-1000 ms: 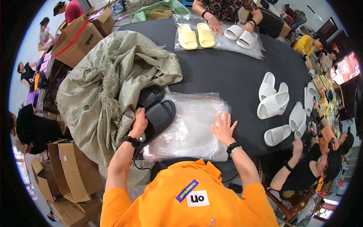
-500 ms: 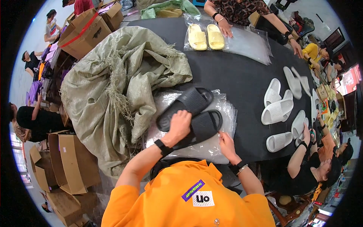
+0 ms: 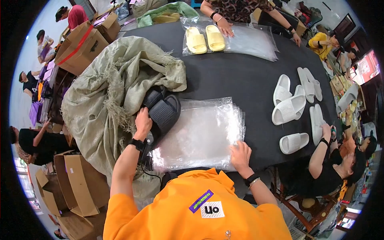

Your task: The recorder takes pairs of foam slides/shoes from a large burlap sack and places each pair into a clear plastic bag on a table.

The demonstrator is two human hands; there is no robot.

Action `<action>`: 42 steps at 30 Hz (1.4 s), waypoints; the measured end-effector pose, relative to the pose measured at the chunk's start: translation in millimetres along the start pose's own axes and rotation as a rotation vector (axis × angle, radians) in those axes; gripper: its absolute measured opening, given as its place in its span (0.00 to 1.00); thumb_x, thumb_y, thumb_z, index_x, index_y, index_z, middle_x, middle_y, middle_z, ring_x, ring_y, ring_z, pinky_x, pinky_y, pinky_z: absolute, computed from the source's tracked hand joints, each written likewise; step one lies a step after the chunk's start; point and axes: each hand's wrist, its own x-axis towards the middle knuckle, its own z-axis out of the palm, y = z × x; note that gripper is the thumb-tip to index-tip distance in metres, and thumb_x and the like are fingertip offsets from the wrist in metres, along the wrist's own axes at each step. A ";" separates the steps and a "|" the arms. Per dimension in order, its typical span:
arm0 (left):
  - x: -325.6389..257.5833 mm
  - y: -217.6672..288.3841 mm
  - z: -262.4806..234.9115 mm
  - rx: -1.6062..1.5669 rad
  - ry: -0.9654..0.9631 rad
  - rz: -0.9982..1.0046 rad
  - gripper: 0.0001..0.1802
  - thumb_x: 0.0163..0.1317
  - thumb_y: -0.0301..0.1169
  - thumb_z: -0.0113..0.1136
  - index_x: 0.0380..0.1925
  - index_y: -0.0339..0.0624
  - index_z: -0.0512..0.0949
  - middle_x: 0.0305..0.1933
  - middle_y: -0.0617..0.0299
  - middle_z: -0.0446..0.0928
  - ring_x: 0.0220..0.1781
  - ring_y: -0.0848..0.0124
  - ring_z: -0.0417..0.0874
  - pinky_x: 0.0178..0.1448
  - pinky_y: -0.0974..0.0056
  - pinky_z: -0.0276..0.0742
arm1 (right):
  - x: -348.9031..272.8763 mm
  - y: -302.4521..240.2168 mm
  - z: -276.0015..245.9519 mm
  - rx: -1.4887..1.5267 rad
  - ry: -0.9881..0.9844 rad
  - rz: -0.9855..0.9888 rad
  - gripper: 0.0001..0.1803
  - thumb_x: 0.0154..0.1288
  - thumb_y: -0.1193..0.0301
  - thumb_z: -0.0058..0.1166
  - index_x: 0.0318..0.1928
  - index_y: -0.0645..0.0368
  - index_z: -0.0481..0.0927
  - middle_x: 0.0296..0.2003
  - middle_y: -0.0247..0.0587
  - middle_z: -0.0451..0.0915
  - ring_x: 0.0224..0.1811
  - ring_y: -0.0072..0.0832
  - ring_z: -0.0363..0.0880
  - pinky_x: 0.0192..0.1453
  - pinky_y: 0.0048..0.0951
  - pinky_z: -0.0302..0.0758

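Observation:
A pair of black slide slippers (image 3: 167, 113) lies at the left edge of a stack of clear plastic bags (image 3: 200, 132), partly against a crumpled woven sack (image 3: 116, 80). My left hand (image 3: 144, 123) is closed on the near left side of the slippers; some of its fingers are hidden. At the right near corner of the stack, my right hand (image 3: 241, 155) has curled fingers pinching the bag edge. The bags lie flat on the dark table (image 3: 224, 80).
White slippers (image 3: 289, 110) are spread on the right, where a co-worker's hand (image 3: 326, 132) reaches in. Across the table another person's hand (image 3: 225, 27) rests by bagged yellow slippers (image 3: 206, 39). Cardboard boxes (image 3: 78, 180) stand at the left.
My left hand has moved the black slippers left, off the middle of the bags toward the sack. My right hand has shifted slightly down and right along the bag edge.

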 end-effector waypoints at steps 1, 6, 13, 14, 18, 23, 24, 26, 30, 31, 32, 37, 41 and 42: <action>1.8 8.6 -6.9 -0.006 0.001 0.009 0.13 0.44 0.19 0.49 0.35 0.37 0.67 0.42 0.49 0.70 0.43 0.48 0.73 0.43 0.49 0.70 | 2.9 -6.9 -7.0 -0.023 0.063 -0.122 0.14 0.53 0.67 0.49 0.41 0.56 0.77 0.46 0.45 0.71 0.53 0.42 0.65 0.53 0.49 0.61; 7.3 111.7 -35.0 -0.122 0.008 0.245 0.12 0.42 0.18 0.49 0.30 0.36 0.66 0.35 0.48 0.68 0.34 0.46 0.74 0.35 0.49 0.70 | 4.9 -13.3 9.5 0.007 -0.058 -0.462 0.28 0.53 0.46 0.49 0.48 0.50 0.75 0.55 0.47 0.67 0.59 0.46 0.60 0.59 0.57 0.53; -22.7 212.3 12.2 -0.094 -0.267 0.617 0.13 0.42 0.20 0.52 0.32 0.39 0.68 0.33 0.53 0.69 0.33 0.55 0.77 0.35 0.54 0.73 | -5.0 -15.2 39.5 0.025 -0.280 -0.323 0.42 0.52 0.35 0.41 0.61 0.45 0.62 0.63 0.50 0.54 0.67 0.47 0.47 0.63 0.66 0.31; -25.6 211.8 31.4 -0.091 -0.290 0.623 0.12 0.43 0.21 0.52 0.32 0.40 0.69 0.33 0.53 0.69 0.34 0.55 0.77 0.36 0.54 0.73 | -4.1 -16.5 30.5 0.035 -0.359 -0.296 0.43 0.50 0.33 0.40 0.62 0.44 0.61 0.64 0.49 0.51 0.68 0.46 0.43 0.63 0.66 0.28; -20.8 195.9 61.9 -0.010 -0.335 0.605 0.10 0.47 0.23 0.51 0.32 0.40 0.69 0.34 0.53 0.70 0.36 0.55 0.78 0.38 0.55 0.75 | -10.0 -8.7 40.9 -0.002 -0.354 -0.237 0.45 0.48 0.31 0.41 0.63 0.39 0.59 0.67 0.47 0.45 0.70 0.45 0.37 0.62 0.68 0.26; 15.4 170.9 46.4 0.059 -0.307 0.494 0.09 0.48 0.21 0.49 0.32 0.39 0.67 0.34 0.51 0.69 0.31 0.51 0.77 0.33 0.52 0.73 | -1.3 -7.4 29.3 0.165 -0.306 -0.147 0.42 0.53 0.38 0.44 0.63 0.48 0.59 0.65 0.48 0.50 0.68 0.44 0.45 0.65 0.60 0.32; 16.4 170.0 39.4 0.035 -0.279 0.532 0.10 0.47 0.21 0.50 0.33 0.39 0.68 0.34 0.51 0.69 0.31 0.52 0.77 0.33 0.53 0.73 | 5.2 -4.5 28.6 0.299 -0.360 -0.016 0.41 0.56 0.42 0.47 0.64 0.52 0.57 0.64 0.49 0.52 0.67 0.44 0.49 0.67 0.55 0.37; 13.4 173.3 12.9 0.010 -0.252 0.562 0.11 0.46 0.21 0.50 0.33 0.39 0.68 0.34 0.51 0.69 0.31 0.52 0.77 0.33 0.53 0.73 | 18.5 -6.1 6.6 0.611 -0.199 0.102 0.40 0.57 0.48 0.50 0.64 0.54 0.55 0.63 0.50 0.55 0.66 0.43 0.52 0.67 0.48 0.44; -11.4 201.2 -23.5 -0.026 -0.255 0.776 0.11 0.44 0.22 0.51 0.32 0.40 0.70 0.32 0.54 0.68 0.30 0.57 0.77 0.32 0.56 0.72 | 40.9 -11.0 -37.8 0.831 0.029 0.093 0.40 0.55 0.66 0.56 0.65 0.57 0.50 0.60 0.53 0.59 0.61 0.42 0.61 0.62 0.36 0.60; -16.7 205.8 -26.0 -0.042 -0.242 0.828 0.11 0.44 0.22 0.52 0.32 0.41 0.70 0.31 0.54 0.68 0.30 0.58 0.77 0.33 0.57 0.72 | 47.0 -9.1 -43.2 0.754 0.070 -0.052 0.40 0.54 0.67 0.56 0.65 0.56 0.51 0.60 0.55 0.58 0.60 0.44 0.62 0.63 0.37 0.59; -21.7 211.5 -29.3 -0.049 -0.246 0.833 0.12 0.44 0.23 0.51 0.32 0.41 0.70 0.31 0.55 0.68 0.32 0.60 0.77 0.35 0.58 0.71 | 49.8 -10.7 -55.3 0.821 0.006 0.019 0.40 0.52 0.71 0.55 0.65 0.55 0.52 0.59 0.52 0.60 0.58 0.42 0.65 0.61 0.35 0.61; -28.8 228.1 -51.2 -0.074 -0.279 0.841 0.12 0.44 0.23 0.52 0.33 0.41 0.70 0.32 0.55 0.69 0.33 0.60 0.77 0.37 0.59 0.70 | 55.1 3.3 -79.6 0.966 -0.006 0.178 0.43 0.49 0.74 0.57 0.65 0.53 0.51 0.52 0.49 0.71 0.54 0.38 0.70 0.57 0.32 0.65; -30.1 230.6 -50.7 -0.100 -0.317 0.944 0.14 0.44 0.24 0.53 0.36 0.41 0.71 0.34 0.56 0.69 0.33 0.61 0.78 0.38 0.60 0.70 | 57.1 -2.6 -106.9 0.989 -0.033 0.279 0.41 0.50 0.76 0.56 0.65 0.56 0.53 0.47 0.45 0.72 0.47 0.31 0.72 0.52 0.31 0.69; -33.2 231.4 -54.6 -0.111 -0.316 0.971 0.16 0.44 0.23 0.53 0.37 0.41 0.72 0.35 0.57 0.69 0.33 0.61 0.78 0.39 0.61 0.71 | 58.4 6.6 -95.1 0.965 -0.058 0.216 0.37 0.51 0.77 0.56 0.62 0.59 0.56 0.45 0.44 0.73 0.46 0.29 0.72 0.51 0.30 0.69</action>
